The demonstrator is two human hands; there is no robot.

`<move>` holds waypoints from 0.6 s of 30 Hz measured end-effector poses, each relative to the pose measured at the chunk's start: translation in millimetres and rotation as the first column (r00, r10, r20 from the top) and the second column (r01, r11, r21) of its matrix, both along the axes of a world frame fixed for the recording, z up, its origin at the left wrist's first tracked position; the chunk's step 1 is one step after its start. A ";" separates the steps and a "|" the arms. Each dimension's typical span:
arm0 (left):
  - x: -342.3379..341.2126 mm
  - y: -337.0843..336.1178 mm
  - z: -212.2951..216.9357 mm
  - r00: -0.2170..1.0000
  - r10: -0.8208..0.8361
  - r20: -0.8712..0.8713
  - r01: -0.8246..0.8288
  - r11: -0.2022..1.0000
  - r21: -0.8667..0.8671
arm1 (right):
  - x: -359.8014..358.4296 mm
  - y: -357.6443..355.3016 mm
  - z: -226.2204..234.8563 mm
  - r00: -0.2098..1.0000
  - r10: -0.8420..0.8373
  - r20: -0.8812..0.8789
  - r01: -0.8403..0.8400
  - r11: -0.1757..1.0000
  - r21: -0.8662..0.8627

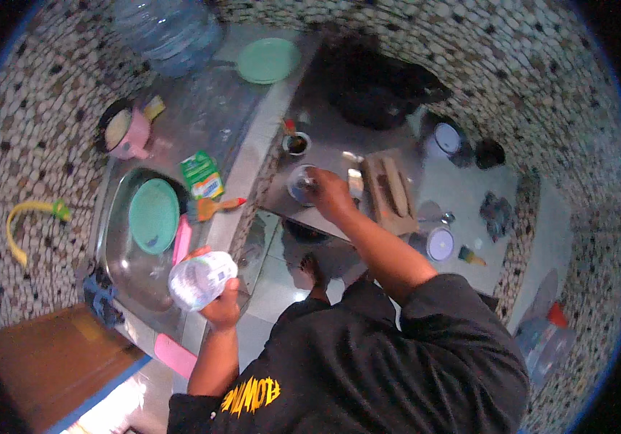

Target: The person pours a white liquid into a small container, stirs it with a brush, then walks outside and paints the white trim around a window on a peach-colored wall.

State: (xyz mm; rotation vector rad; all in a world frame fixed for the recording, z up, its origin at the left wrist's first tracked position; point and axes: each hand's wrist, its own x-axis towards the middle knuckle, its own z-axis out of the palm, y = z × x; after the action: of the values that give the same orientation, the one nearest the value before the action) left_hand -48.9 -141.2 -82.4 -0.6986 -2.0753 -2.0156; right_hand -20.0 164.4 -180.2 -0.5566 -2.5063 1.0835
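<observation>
A clear plastic tub (pixel 203 281) was clamped between the fingers and thumb of the left hand (pixel 222 302) above the near right edge of the sink (pixel 126 271); a loosened grip was judged liable to drop it. The right hand (pixel 330 195) was at the rim of a clear cup (pixel 297 186) near the front left corner of the counter (pixel 335 145); finger closure could not be told, and tipping by a knock was considered possible.

Wide fisheye view from the head, facing steeply down, torso (pixel 397 365) near, hands (pixel 221 307) (pixel 330 195) farther off
</observation>
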 end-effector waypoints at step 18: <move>4.2 -31.8 1.3 0.994 0.106 0.010 -0.106 0.993 0.042 | 212.5 -22.2 -12.0 0.795 0.276 0.540 -0.203 0.960 -0.192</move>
State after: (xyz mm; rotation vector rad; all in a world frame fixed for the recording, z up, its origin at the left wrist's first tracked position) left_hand -44.7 -173.0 -81.1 -0.5618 -2.0222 -2.0010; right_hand 192.5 142.2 -192.2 -0.6886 -3.1079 1.3322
